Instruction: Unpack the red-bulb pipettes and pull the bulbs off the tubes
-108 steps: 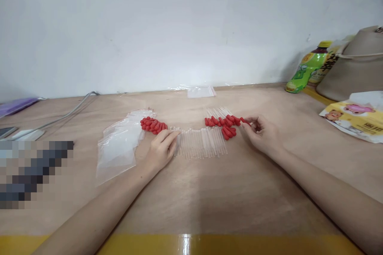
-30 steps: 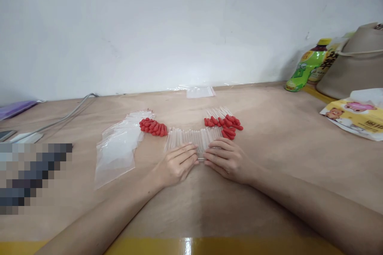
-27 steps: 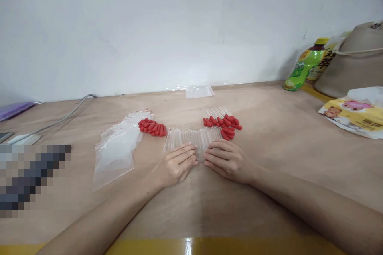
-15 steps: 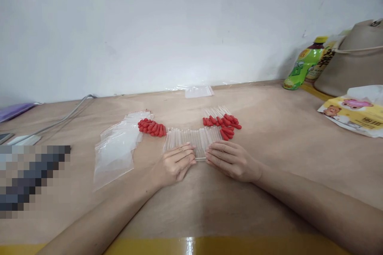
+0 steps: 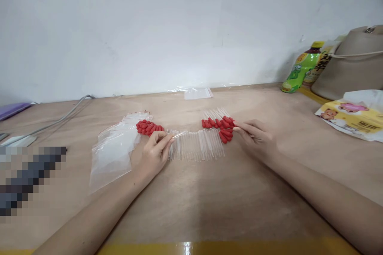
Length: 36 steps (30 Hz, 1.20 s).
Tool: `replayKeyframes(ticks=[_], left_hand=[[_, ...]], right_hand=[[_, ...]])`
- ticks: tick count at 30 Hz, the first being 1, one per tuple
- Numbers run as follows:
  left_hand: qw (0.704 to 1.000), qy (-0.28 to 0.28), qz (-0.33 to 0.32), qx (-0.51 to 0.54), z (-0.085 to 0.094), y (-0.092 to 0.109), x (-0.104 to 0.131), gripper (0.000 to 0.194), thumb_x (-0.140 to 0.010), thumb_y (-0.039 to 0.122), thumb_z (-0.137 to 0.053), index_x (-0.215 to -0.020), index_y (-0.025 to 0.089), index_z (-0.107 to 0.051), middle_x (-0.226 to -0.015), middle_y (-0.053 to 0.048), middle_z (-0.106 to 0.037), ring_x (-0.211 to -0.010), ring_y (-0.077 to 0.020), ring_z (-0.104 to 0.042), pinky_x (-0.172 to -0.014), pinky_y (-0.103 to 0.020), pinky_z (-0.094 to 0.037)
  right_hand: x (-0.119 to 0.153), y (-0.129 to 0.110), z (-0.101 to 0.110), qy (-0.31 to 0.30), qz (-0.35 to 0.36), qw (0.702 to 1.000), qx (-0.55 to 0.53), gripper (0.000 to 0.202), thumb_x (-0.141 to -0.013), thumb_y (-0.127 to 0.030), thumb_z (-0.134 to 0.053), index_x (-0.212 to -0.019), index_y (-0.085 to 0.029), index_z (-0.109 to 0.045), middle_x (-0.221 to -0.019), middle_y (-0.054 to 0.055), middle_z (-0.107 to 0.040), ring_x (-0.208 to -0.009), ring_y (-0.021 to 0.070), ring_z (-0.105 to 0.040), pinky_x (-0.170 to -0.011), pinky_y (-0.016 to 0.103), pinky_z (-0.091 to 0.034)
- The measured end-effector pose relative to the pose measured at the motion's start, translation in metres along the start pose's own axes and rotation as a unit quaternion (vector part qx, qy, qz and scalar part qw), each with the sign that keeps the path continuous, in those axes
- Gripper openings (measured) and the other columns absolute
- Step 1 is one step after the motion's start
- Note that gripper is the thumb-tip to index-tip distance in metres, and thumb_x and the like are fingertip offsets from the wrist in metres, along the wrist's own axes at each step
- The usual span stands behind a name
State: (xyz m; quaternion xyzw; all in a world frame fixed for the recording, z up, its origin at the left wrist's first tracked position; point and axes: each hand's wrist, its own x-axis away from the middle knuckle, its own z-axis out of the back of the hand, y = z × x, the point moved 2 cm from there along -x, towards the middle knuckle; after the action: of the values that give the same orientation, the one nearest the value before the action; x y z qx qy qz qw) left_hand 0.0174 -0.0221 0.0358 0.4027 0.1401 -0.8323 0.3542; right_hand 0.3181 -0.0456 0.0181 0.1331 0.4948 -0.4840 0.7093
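Observation:
A row of clear thin tubes [image 5: 197, 146] lies side by side on the table. My left hand [image 5: 158, 148] pinches one clear tube [image 5: 180, 134], tilted over the row's left end. My right hand [image 5: 256, 138] has its thumb and index finger closed on a red-tipped piece at the right edge of a pile of red-tipped sticks [image 5: 220, 122], whose thin white ends point toward the wall. Just below that pile are a few more red tips [image 5: 226, 135]. Another cluster of red pieces [image 5: 149, 126] sits behind my left hand, partly hidden by it.
Clear zip bags [image 5: 113, 149] overlap at the left, with another small bag [image 5: 198, 93] near the wall. A grey cable [image 5: 64, 117] runs at far left. At right are a green bottle [image 5: 302, 69], a beige bucket-like container [image 5: 353, 65] and a yellow packet [image 5: 353, 113].
Both hands have left the front of the tube row. The left moved up-left and now holds one tube; the right moved up-right to the red-tipped pile and took hold of a piece.

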Motion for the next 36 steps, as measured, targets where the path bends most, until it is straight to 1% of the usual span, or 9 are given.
replayKeyframes(ticks=[3, 6, 11, 14, 19, 27, 31, 33, 36], left_hand=[[0.999, -0.031, -0.003, -0.022, -0.002, 0.004, -0.004, 0.029, -0.084, 0.012, -0.046, -0.111, 0.016, -0.057, -0.082, -0.005, -0.054, -0.070, -0.0106, -0.053, -0.059, -0.020, -0.047], [0.999, -0.026, -0.025, -0.014, -0.004, 0.006, -0.005, 0.030, -0.084, 0.010, -0.045, -0.112, 0.016, -0.055, -0.082, -0.005, -0.055, -0.071, -0.0111, -0.054, -0.060, -0.021, -0.047], [0.996, -0.021, -0.087, 0.011, -0.010, 0.003, -0.001, 0.026, -0.082, 0.005, -0.046, -0.103, 0.015, -0.057, -0.082, -0.005, -0.059, -0.074, -0.0127, -0.054, -0.068, -0.024, -0.047], [0.993, -0.048, -0.101, 0.037, -0.016, 0.002, 0.003, 0.031, -0.082, 0.006, -0.044, -0.111, 0.014, -0.052, -0.084, -0.006, -0.060, -0.076, -0.0144, -0.053, -0.071, -0.028, -0.047], [0.987, -0.105, -0.076, 0.097, -0.018, 0.004, 0.008, 0.038, -0.082, 0.016, -0.050, -0.120, 0.014, -0.046, -0.087, -0.007, -0.060, -0.076, -0.0160, -0.054, -0.072, -0.031, -0.048], [0.974, -0.194, -0.072, 0.090, -0.012, 0.006, 0.007, 0.040, -0.079, 0.033, -0.057, -0.116, 0.019, -0.053, -0.116, -0.009, -0.057, -0.113, -0.0256, -0.047, -0.095, -0.044, -0.040], [0.966, -0.229, -0.073, 0.094, -0.015, 0.004, 0.008, 0.039, -0.081, 0.034, -0.055, -0.116, 0.020, -0.053, -0.121, -0.008, -0.055, -0.119, -0.0253, -0.044, -0.101, -0.047, -0.033], [0.966, -0.229, -0.071, 0.095, -0.015, 0.003, 0.008, 0.037, -0.080, 0.035, -0.055, -0.113, 0.019, -0.055, -0.120, -0.008, -0.056, -0.118, -0.0249, -0.044, -0.102, -0.048, -0.032], [0.968, -0.222, -0.065, 0.098, -0.013, 0.004, 0.007, 0.032, -0.079, 0.036, -0.056, -0.106, 0.018, -0.058, -0.116, -0.008, -0.058, -0.117, -0.0247, -0.046, -0.103, -0.047, -0.031]], right_hand=[[-0.003, 0.017, -0.005, -0.004, -0.097, 0.995, -0.003, 0.020, -0.082, -0.032, -0.053, -0.093, -0.019, -0.064, -0.074, 0.004, -0.065, -0.056, 0.0116, -0.055, -0.053, 0.024, -0.044], [-0.003, 0.029, -0.010, 0.008, -0.177, 0.984, -0.017, 0.025, -0.078, -0.036, -0.057, -0.093, -0.015, -0.061, -0.070, 0.003, -0.063, -0.048, 0.0094, -0.048, -0.047, 0.023, -0.041], [-0.002, 0.035, -0.017, -0.027, -0.237, 0.970, -0.051, 0.025, -0.076, -0.037, -0.056, -0.085, -0.015, -0.064, -0.055, -0.001, -0.055, -0.043, 0.0084, -0.042, -0.041, 0.021, -0.035], [-0.001, 0.034, -0.018, -0.035, -0.220, 0.974, -0.045, 0.024, -0.075, -0.034, -0.056, -0.085, -0.015, -0.067, -0.051, -0.002, -0.049, -0.044, 0.0091, -0.042, -0.043, 0.022, -0.036], [0.004, 0.037, -0.020, -0.049, -0.166, 0.983, -0.061, 0.022, -0.073, -0.028, -0.055, -0.086, -0.017, -0.069, -0.065, 0.001, -0.054, -0.047, 0.0085, -0.045, -0.044, 0.023, -0.038], [0.009, 0.038, -0.022, -0.070, -0.162, 0.982, -0.066, 0.016, -0.071, -0.025, -0.057, -0.080, -0.017, -0.066, -0.059, -0.001, -0.052, -0.046, 0.0089, -0.045, -0.043, 0.023, -0.039], [0.008, 0.035, -0.022, -0.088, -0.112, 0.988, -0.053, 0.012, -0.073, -0.028, -0.059, -0.072, -0.019, -0.066, -0.066, 0.002, -0.059, -0.060, 0.0133, -0.054, -0.056, 0.027, -0.045], [0.006, 0.035, -0.021, -0.069, -0.082, 0.994, -0.033, 0.012, -0.074, -0.029, -0.059, -0.070, -0.021, -0.067, -0.073, 0.003, -0.062, -0.069, 0.0157, -0.056, -0.065, 0.030, -0.046], [0.003, 0.035, -0.018, -0.037, -0.081, 0.996, -0.006, 0.014, -0.076, -0.030, -0.058, -0.074, -0.021, -0.068, -0.072, 0.003, -0.061, -0.070, 0.0168, -0.056, -0.067, 0.032, -0.045]])
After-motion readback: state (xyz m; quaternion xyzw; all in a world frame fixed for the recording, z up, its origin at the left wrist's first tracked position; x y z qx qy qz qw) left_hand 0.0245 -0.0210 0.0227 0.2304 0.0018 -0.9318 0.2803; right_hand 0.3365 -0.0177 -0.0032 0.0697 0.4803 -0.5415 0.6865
